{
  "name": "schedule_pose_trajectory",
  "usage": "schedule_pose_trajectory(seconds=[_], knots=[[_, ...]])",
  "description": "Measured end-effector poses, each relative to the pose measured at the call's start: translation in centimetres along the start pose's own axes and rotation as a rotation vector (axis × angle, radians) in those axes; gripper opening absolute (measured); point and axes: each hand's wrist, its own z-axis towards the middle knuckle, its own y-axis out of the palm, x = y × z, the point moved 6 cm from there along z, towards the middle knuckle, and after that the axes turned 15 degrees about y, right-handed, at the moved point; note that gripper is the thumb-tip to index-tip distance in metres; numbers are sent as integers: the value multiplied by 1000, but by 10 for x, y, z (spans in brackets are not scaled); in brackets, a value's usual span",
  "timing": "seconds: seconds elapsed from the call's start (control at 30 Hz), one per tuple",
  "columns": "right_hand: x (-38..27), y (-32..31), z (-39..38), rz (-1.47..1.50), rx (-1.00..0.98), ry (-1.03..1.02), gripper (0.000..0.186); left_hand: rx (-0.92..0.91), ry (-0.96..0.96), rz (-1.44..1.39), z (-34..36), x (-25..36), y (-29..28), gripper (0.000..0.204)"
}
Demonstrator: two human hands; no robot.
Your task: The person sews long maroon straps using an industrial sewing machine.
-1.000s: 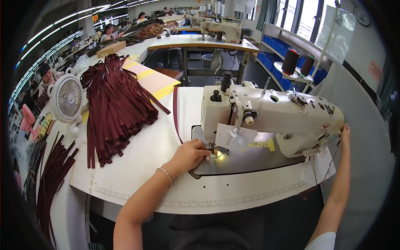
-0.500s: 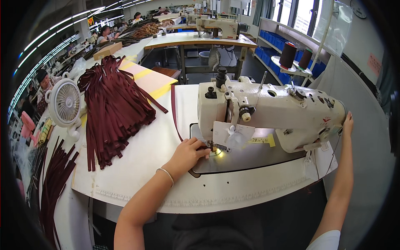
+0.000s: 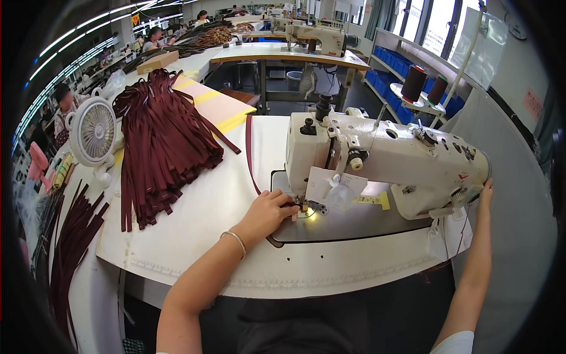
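Note:
A white sewing machine (image 3: 407,144) stands on the table, its small lamp lighting the needle area. My left hand (image 3: 268,215) is closed at the presser foot (image 3: 305,208), pinching the end of a narrow maroon strap (image 3: 249,147). From there the strap runs back across the white tabletop. My fingers partly hide the strap's end and its place under the foot. At the machine's right end, my right hand (image 3: 486,197) grips the rim of the handwheel (image 3: 487,168), with some fingers out of sight behind it.
A large pile of maroon straps (image 3: 168,153) lies left of the machine, beside a white fan (image 3: 94,133). More straps (image 3: 76,242) hang at the far left. Dark thread cones (image 3: 414,82) stand behind the machine. Another sewing machine (image 3: 318,38) and seated people are farther back.
My right hand has slid down along the handwheel's rim. My left hand stays at the presser foot with the strap. The whole view has shifted slightly.

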Motion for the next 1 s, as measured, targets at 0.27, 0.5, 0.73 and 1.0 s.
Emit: schedule_pose_trajectory(seconds=[0.27, 0.5, 0.73, 1.0], knots=[[-94, 6, -20, -439, 103, -361, 57, 7, -9, 23, 2, 0, 0, 26], [-43, -44, 43, -374, -28, -153, 56, 42, 45, 17, 7, -1, 7, 25], [-21, -9, -5, -133, 14, -14, 57, 10, 7, 22, 2, -1, 1, 28], [-101, 6, -12, -563, 57, -396, 55, 13, -28, -8, 1, -3, 2, 29]])
